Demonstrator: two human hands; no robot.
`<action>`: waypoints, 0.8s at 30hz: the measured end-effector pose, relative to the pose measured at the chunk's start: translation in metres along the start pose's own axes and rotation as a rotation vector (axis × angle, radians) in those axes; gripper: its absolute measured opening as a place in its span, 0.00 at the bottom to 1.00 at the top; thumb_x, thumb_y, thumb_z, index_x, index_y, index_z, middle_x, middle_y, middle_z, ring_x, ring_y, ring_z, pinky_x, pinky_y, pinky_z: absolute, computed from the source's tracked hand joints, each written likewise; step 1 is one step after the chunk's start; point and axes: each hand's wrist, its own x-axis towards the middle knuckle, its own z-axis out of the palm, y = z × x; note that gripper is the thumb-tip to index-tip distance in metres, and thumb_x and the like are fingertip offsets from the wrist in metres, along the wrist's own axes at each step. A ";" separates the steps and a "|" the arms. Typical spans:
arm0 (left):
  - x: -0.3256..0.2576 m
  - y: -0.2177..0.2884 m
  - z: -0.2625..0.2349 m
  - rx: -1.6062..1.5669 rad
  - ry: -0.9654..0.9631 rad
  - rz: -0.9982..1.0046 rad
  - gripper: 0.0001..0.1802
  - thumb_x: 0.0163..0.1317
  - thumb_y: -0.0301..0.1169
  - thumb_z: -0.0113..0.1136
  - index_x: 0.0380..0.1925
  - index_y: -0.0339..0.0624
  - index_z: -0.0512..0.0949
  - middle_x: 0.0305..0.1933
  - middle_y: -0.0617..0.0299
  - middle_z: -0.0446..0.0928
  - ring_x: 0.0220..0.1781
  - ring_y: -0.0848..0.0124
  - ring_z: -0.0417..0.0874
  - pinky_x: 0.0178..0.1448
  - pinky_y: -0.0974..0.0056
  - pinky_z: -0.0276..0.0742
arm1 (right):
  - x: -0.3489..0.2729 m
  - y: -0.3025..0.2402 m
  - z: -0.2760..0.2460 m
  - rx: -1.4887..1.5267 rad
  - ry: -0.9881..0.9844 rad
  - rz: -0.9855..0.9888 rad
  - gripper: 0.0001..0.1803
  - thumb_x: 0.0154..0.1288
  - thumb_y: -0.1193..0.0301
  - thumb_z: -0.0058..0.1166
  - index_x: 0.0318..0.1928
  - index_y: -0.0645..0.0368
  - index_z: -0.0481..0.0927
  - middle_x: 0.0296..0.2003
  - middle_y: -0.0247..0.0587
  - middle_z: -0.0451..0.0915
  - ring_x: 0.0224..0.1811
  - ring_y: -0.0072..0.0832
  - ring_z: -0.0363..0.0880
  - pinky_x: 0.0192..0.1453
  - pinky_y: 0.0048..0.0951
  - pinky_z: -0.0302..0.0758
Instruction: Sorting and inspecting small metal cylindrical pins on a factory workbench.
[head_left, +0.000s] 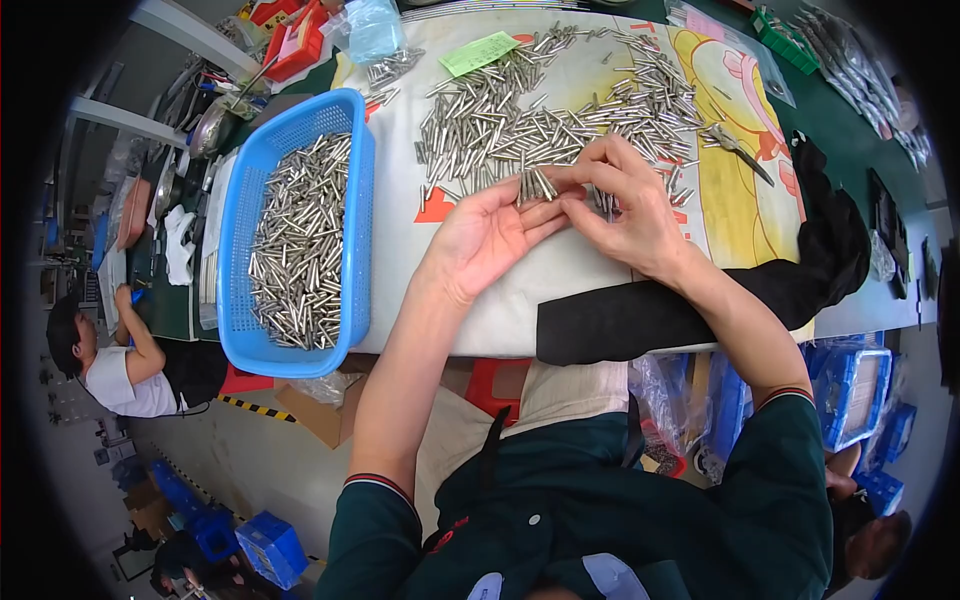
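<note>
Just above the near edge of the pile, there it was: a small cluster of metal pins (533,188), fanned out at the fingertips between two bare hands! The left hand (472,238) lay palm up, its grip half spread, thumb reaching to the pins; how firmly it pressed on them, I couldn't tell. In came the right hand (640,210) from the other side, fingers curled, thumb and forefinger close to the cluster, though whether that grip pinched a pin was hidden from me. And here was the danger: slim, smooth pieces bunched at the very tips, leaning different ways. One nudge from the right fingers, or a slackening left thumb, and the bunch could splay and drop. Where to? Straight into the loose pins (480,135) strewn over the table (400,260), where they would be hard to tell apart! The blue basket (362,230), heaped with more pins (300,250), stood off to the left, so a spill was unlikely to land there. Nearer the body, black fabric (620,318) lay beneath the right forearm; a snag there could jog that arm.
</note>
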 end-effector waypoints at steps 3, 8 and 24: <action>0.001 -0.003 0.007 0.030 0.059 0.000 0.19 0.71 0.30 0.34 0.55 0.28 0.64 0.56 0.44 0.71 0.61 0.53 0.72 0.70 0.52 0.63 | -0.001 0.001 0.000 -0.051 0.004 -0.053 0.13 0.46 0.78 0.60 0.36 0.58 0.81 0.32 0.38 0.72 0.35 0.33 0.73 0.36 0.31 0.72; 0.001 0.000 -0.005 0.024 -0.134 -0.020 0.18 0.71 0.29 0.35 0.55 0.30 0.65 0.56 0.48 0.71 0.61 0.56 0.72 0.68 0.54 0.64 | 0.001 -0.001 0.002 -0.131 -0.001 -0.179 0.13 0.44 0.77 0.61 0.35 0.58 0.81 0.33 0.37 0.73 0.37 0.34 0.72 0.38 0.32 0.72; -0.002 -0.005 0.010 0.190 -0.011 0.026 0.16 0.69 0.26 0.37 0.53 0.30 0.66 0.55 0.48 0.71 0.59 0.58 0.73 0.68 0.55 0.66 | -0.002 0.008 0.004 -0.091 -0.007 -0.120 0.11 0.46 0.75 0.60 0.34 0.59 0.80 0.31 0.38 0.72 0.36 0.35 0.72 0.39 0.32 0.72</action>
